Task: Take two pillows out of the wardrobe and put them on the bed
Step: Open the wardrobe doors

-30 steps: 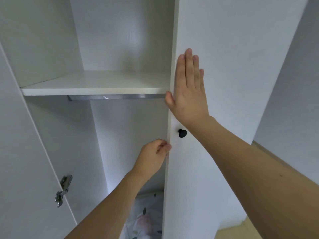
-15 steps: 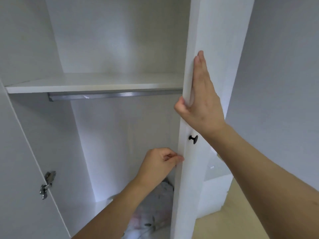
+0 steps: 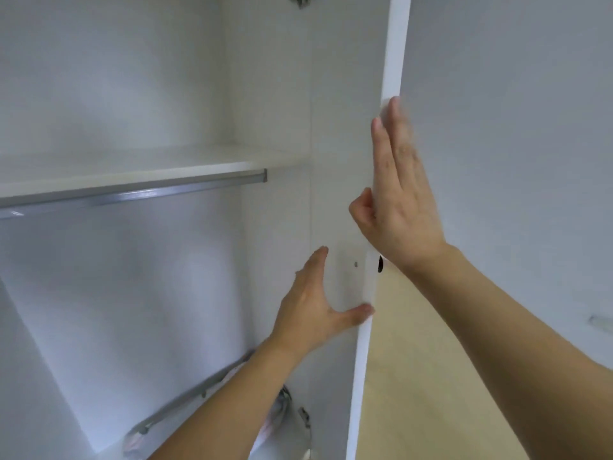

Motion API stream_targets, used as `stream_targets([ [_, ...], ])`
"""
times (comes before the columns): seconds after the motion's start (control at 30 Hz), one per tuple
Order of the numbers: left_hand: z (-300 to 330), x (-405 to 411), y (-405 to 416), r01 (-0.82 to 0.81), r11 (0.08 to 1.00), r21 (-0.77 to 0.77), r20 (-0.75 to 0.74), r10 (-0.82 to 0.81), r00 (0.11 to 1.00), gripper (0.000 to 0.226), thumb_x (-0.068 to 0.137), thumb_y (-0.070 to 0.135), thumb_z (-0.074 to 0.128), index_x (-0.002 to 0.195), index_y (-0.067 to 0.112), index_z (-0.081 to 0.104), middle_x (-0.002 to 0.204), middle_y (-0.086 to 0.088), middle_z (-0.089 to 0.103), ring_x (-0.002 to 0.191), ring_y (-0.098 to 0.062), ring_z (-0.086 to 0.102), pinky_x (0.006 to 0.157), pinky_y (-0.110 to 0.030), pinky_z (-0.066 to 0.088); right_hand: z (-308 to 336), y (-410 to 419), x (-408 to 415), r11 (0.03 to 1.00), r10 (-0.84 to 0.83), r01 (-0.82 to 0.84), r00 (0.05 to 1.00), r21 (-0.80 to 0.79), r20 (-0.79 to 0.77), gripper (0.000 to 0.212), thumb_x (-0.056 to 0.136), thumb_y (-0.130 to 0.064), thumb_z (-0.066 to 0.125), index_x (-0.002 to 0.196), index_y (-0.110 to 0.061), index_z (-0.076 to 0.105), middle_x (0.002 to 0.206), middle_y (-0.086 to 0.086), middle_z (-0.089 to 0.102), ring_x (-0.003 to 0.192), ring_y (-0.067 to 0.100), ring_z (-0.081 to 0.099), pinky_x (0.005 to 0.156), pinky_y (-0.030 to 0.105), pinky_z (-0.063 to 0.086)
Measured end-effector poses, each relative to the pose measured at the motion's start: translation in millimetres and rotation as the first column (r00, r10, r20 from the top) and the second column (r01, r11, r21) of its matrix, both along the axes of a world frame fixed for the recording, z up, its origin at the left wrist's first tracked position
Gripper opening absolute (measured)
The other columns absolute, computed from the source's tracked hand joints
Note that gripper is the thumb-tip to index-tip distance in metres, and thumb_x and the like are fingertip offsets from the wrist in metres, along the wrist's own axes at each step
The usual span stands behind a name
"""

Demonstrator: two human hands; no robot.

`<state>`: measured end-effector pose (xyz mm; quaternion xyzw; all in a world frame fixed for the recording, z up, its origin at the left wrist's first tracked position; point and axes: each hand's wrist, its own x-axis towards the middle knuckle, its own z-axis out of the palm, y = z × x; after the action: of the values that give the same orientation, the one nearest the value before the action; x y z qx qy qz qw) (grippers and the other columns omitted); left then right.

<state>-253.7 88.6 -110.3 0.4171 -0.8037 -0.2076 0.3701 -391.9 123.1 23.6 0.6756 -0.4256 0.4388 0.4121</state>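
Note:
The white wardrobe stands open, and its right door [image 3: 393,61] shows edge-on. My right hand [image 3: 399,207] lies flat on the door's outer face with straight fingers, the thumb hooked over the edge, just above the black knob [image 3: 380,264]. My left hand [image 3: 310,315] is spread against the door's inner face, its thumb touching the edge. Low inside the wardrobe lies floral fabric [image 3: 280,415], probably a pillow, mostly hidden behind my left forearm.
A white shelf [image 3: 132,169] crosses the wardrobe, with a metal hanging rail [image 3: 132,196] under it. A door hinge [image 3: 303,417] sits low on the right side panel. Pale wooden floor [image 3: 418,376] and a grey wall [image 3: 514,127] lie right of the door.
The right door has swung further open to the right. My left hand went from pinching the door's edge to lying spread on its inner face. My right hand stayed on the outer face.

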Motion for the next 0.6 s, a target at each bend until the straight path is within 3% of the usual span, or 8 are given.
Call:
stream_targets([
  [0.1,-4.4,-28.7,-2.4,-0.024,0.996,-0.086,0.026,0.026,0.999,0.13,0.058,0.087,0.059,0.153,0.029,-0.007,0.16,0.015,-0.015,0.149,-0.01,-0.001,0.114,-0.041,0.033,-4.9,6.3,-28.9,0.985,-0.175,0.175,0.984,-0.003,-0.028,0.066,0.08,0.005,0.043,0.143,0.01,0.03,0.151,0.032,0.023,0.144,0.043,0.019,0.117,0.054,0.021],
  [0.17,-7.1,-43.4,-2.8,-0.052,0.994,-0.094,0.009,0.053,0.999,0.134,0.057,0.09,0.056,0.153,0.025,-0.01,0.156,0.016,-0.027,0.148,-0.01,-0.011,0.116,-0.043,0.029,-8.3,8.6,-45.5,0.966,-0.259,0.26,0.964,0.011,-0.06,0.057,0.093,-0.009,0.042,0.147,0.003,0.027,0.155,0.026,0.021,0.146,0.036,0.017,0.119,0.051,0.016],
  [0.33,-11.0,-81.2,-5.5,-0.012,0.995,-0.103,0.009,0.013,1.0,0.135,0.06,0.09,0.05,0.154,0.016,-0.012,0.161,0.004,-0.02,0.147,-0.012,-0.019,0.121,-0.046,0.015,-12.0,7.4,-74.5,0.921,-0.391,0.391,0.919,-0.007,-0.049,0.055,0.099,-0.016,0.036,0.149,0.001,0.021,0.157,0.021,0.018,0.147,0.032,0.014,0.121,0.047,0.011],
  [0.47,-10.2,-108.8,-9.1,-0.02,0.991,-0.133,0.02,0.023,1.0,0.134,0.061,0.087,0.05,0.154,0.011,-0.01,0.163,-0.003,-0.01,0.149,-0.017,-0.012,0.122,-0.04,0.007,-19.2,5.3,-96.7,0.884,-0.468,0.468,0.884,0.001,-0.014,0.056,0.1,-0.018,0.037,0.15,0.0,0.019,0.158,0.019,0.018,0.147,0.03,0.015,0.121,0.047,0.01],
  [0.6,-7.6,-134.9,-11.6,-0.05,0.991,-0.127,0.037,0.055,0.998,0.133,0.058,0.088,0.041,0.154,0.01,-0.007,0.163,-0.007,-0.005,0.15,-0.021,-0.005,0.121,-0.045,0.012,-18.7,4.8,-115.8,0.85,-0.525,0.525,0.851,0.042,-0.006,0.058,0.1,-0.018,0.039,0.151,-0.002,0.015,0.159,0.016,0.014,0.148,0.029,0.011,0.121,0.047,0.008],
])
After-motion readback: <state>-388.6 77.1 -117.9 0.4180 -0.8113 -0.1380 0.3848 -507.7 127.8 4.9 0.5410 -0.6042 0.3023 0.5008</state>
